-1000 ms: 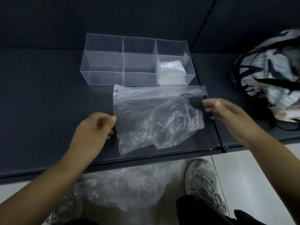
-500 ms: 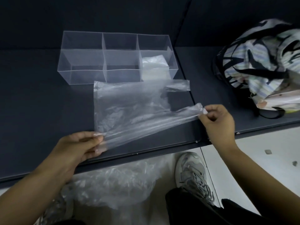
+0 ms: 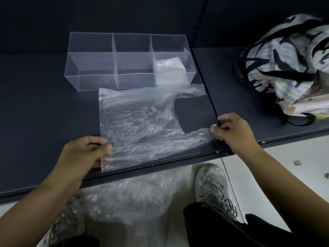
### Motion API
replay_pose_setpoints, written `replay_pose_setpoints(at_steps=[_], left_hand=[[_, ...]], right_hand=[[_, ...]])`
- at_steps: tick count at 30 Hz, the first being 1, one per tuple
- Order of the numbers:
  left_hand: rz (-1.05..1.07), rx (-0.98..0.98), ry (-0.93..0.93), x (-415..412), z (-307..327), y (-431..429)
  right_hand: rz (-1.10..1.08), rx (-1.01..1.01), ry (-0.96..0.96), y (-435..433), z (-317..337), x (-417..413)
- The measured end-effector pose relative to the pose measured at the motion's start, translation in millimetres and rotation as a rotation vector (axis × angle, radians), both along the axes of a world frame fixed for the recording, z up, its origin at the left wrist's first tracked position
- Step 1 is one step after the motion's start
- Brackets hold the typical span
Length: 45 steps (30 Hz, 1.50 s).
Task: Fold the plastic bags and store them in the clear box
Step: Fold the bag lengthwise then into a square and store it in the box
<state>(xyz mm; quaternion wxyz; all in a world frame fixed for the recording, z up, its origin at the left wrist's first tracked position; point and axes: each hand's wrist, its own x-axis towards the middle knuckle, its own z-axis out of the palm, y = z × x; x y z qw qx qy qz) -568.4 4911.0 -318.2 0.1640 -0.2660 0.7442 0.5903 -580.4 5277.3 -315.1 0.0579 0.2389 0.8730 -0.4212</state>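
Both hands' fingers (image 3: 106, 147) pinch plastic bag (image 3: 142, 129) edges.

The box (image 3: 114, 75) stands at the back of the table (image 3: 44, 113), with a folded bag (image 3: 169, 68) in its right compartment. Before it a plastic bag (image 3: 138, 125) lies flat and reaches the front edge. The left hand (image 3: 85, 152) holds the plastic bag's near left corner and the right hand (image 3: 231, 129) its near handle. A cloth bag (image 3: 284, 65) lies far right.

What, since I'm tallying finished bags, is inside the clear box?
In the clear box, the right compartment holds folded clear plastic; the middle and left ones show nothing. Its top layer covers anything beneath, so the count is unclear.
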Motion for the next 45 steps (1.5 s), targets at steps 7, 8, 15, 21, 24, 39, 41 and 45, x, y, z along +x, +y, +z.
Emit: replay_pose_setpoints(at_steps=[7,8,15,21,24,39,41,45], left_hand=[[-0.233,-0.212,-0.034,10.5,4.0,-16.5],[-0.311,-0.332,-0.035,10.7,7.1,-19.5],[-0.49,-0.886,0.697,-24.8,6.3,-6.4],[-0.806,-1.045,0.461,-48.8,-30.6,-9.4],[-0.794,-1.091,0.444,-50.7,-38.6,-17.1],[-0.902,-0.939,0.727,9.1,-19.8,20.1],[-0.972,-0.978,0.662,24.1,-24.1,25.7],[-0.973,-1.087,0.586,26.8,-30.4,19.8]], right_hand=[[0.094,0.342,-0.004,-11.1,3.8,19.8],[0.1,0.397,0.008,-16.8,7.4,19.5],[0.603,0.397,0.381,-134.2,35.9,-23.9],[0.994,0.506,0.198,-198.6,-12.4,-53.0],[0.825,0.655,0.136,-153.4,-33.2,-57.6],[0.751,0.366,0.388,-159.3,-7.3,8.7],[0.896,0.303,0.308,-179.1,-17.0,26.9],[0.877,0.63,0.224,-138.4,-32.3,24.1]])
